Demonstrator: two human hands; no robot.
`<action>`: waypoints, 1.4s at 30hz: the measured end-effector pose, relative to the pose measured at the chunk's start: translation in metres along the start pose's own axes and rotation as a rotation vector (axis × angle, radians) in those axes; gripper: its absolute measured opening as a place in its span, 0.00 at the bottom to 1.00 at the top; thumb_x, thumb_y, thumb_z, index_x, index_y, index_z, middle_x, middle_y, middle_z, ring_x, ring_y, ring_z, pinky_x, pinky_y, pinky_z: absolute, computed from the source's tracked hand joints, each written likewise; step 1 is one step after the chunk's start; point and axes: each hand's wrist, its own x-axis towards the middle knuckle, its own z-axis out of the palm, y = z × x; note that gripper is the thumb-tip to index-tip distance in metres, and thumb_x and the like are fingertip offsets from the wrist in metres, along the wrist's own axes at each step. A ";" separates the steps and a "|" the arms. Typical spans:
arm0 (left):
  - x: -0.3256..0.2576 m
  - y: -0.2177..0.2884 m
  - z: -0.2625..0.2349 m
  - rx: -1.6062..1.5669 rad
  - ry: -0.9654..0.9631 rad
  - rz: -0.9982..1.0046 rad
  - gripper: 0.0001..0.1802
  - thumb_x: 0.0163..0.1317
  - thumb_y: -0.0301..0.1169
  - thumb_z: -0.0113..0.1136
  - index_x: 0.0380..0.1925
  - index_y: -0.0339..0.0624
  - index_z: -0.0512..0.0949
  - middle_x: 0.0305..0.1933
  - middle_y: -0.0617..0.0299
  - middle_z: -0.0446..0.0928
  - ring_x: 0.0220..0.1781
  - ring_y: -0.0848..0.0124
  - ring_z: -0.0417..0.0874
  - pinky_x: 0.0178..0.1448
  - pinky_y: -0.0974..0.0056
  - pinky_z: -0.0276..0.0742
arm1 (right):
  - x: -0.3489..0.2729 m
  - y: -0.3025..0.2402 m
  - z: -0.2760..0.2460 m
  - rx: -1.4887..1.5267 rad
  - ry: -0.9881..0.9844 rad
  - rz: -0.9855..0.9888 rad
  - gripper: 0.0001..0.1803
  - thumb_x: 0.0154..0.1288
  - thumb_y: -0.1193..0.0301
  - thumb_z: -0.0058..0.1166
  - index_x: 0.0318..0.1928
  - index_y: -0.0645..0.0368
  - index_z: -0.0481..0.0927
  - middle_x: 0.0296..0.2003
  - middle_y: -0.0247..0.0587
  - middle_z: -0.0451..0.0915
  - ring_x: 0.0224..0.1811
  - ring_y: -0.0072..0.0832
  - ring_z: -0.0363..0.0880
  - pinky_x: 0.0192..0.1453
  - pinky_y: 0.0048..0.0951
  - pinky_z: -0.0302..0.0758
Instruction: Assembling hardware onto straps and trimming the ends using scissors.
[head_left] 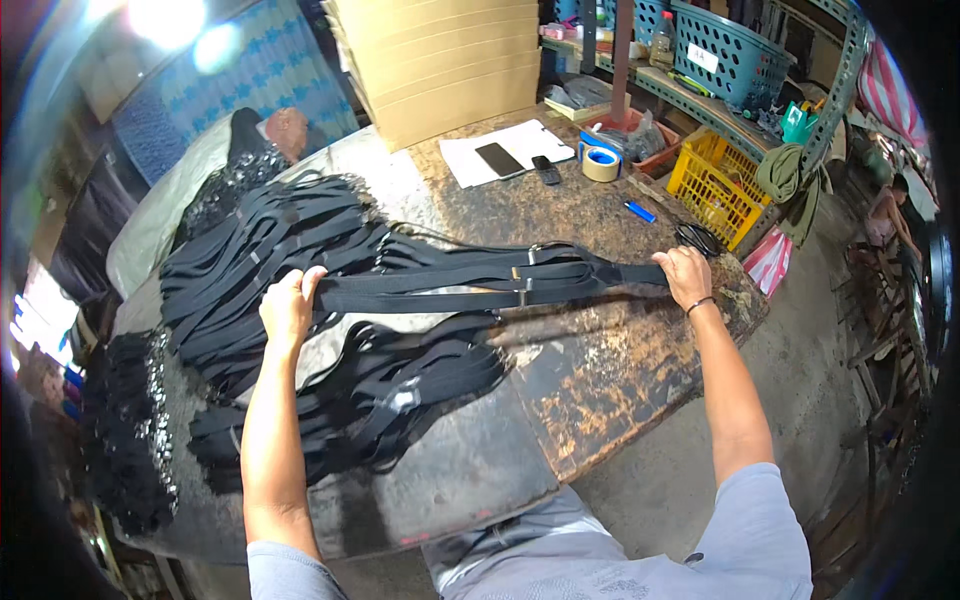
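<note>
A pair of black suspenders (pixel 420 275) is stretched sideways across the table, its straps running roughly parallel with metal adjusters near the middle. My left hand (pixel 290 305) is closed round the left end of the straps. At the other end, where the straps come together, my right hand (pixel 685 278) grips them. Under and beyond my left hand lies a big heap of black straps (pixel 255 240). Another bundle of black straps (pixel 440 375) rests nearer to me, between my forearms. Farther left sits a dark bundle with shiny metal bits (pixel 125 430).
Stacked cardboard (pixel 445 70) stands at the back of the worn table (pixel 600 390). Near it are papers (pixel 465 170), a phone (pixel 498 159) and a tape roll (pixel 601 163). Scissors (pixel 697 239) and a blue object (pixel 640 211) lie by the right edge, beside a yellow crate (pixel 705 180).
</note>
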 end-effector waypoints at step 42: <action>-0.234 0.080 -0.084 -0.761 -0.290 -0.018 0.04 0.55 0.25 0.59 0.28 0.35 0.79 0.32 0.54 0.79 0.37 0.59 0.80 0.44 0.60 0.75 | -0.185 -0.102 -0.025 0.272 0.127 0.270 0.15 0.58 0.58 0.60 0.40 0.53 0.79 0.43 0.39 0.75 0.52 0.41 0.70 0.63 0.49 0.58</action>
